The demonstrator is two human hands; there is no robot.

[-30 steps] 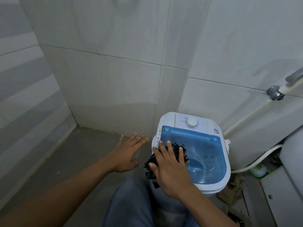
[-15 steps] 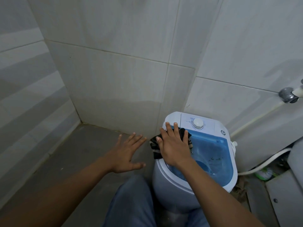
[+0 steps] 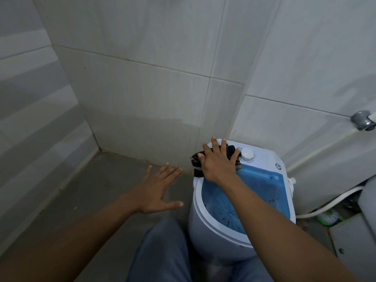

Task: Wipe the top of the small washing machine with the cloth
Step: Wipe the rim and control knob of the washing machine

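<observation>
Washer: small white washing machine, smooth glossy plastic; translucent blue lid.
Cloth: dark striped cloth under my right hand, soft matt fabric.
Walls: pale ceramic tiles, faint sheen.
Tap: round wall fitting, polished metal.

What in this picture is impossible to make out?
Head view:
The dark striped cloth: mostly covered by the right hand pressing it.
Markings around the white round dial: too small.
The grey metal wall tap: cut by the right edge.
Contents under the blue see-through lid: murky, crossed by the forearm.
</observation>
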